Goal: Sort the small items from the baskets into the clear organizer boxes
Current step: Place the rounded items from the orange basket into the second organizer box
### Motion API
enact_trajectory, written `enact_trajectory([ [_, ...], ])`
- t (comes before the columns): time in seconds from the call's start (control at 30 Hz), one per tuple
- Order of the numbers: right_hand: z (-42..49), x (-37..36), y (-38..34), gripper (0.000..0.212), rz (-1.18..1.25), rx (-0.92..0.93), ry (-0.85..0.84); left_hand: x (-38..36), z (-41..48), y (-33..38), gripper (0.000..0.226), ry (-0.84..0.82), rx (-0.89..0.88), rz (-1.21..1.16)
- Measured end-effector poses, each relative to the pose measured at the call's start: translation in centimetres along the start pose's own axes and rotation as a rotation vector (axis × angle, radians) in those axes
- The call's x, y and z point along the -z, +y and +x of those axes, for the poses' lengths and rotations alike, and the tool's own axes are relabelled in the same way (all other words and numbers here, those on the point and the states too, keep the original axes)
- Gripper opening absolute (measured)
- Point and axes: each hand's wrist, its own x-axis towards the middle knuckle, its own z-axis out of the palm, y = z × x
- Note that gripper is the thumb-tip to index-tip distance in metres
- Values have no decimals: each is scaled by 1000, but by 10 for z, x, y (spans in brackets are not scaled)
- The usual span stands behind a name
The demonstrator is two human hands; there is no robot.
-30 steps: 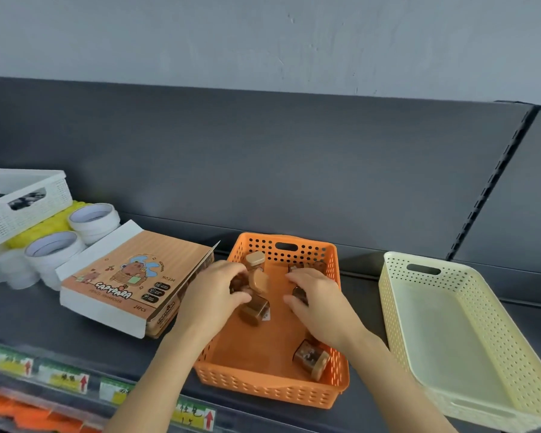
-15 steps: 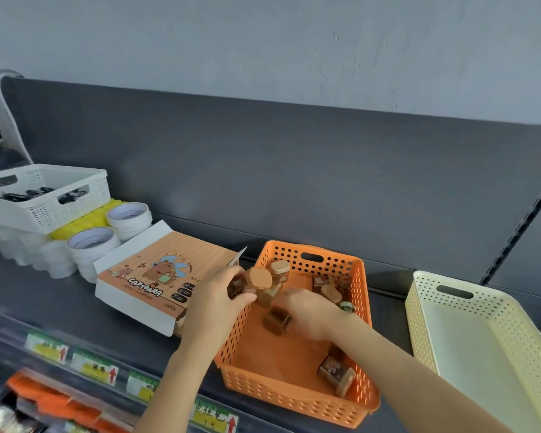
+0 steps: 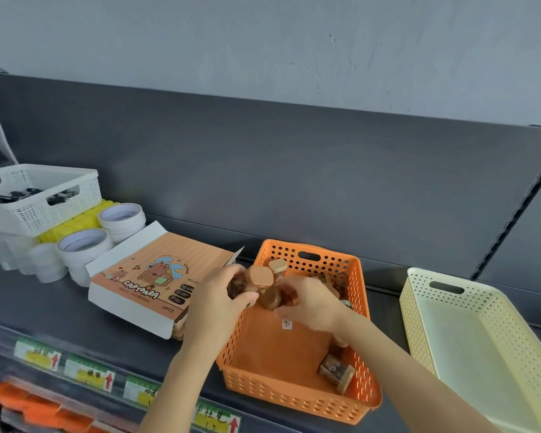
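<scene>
Left hand (image 3: 216, 300) and right hand (image 3: 313, 307) grasp sharpeners (image 3: 259, 276), caps upward, over orange basket (image 3: 294, 398).

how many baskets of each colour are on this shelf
white basket: 1
orange basket: 1
pale yellow basket: 1
total: 3

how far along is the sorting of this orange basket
Done: nothing I can confirm; no item shows in an organizer box, and the cream basket looks empty. In hand: the left hand grips several small brown items at the orange basket rim, and the right hand pinches a round brown piece. Left: other items at the basket's far end and a lone item in its near right corner.
</scene>
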Motion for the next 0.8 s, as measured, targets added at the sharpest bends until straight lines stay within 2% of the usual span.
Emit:
enact_trajectory([
  [0.13,-20,15,-6,17,159,-71,280,-2,1,7,37,-10,-31,-32],
  [0.23,-40,16,-7,24,315,-163,452,-5,-2,13,39,-38,-48,-71],
  [0.33,-57,6,-4,29,414,-242,534,-14,-5,18,39,-71,-65,-118],
  [0.5,-84,-3,-2,41,431,-334,656,-24,-14,37,36,-133,-110,-231],
  [0.8,-155,9,9,30,484,-459,889,-59,-37,91,32,-304,-215,-402],
])
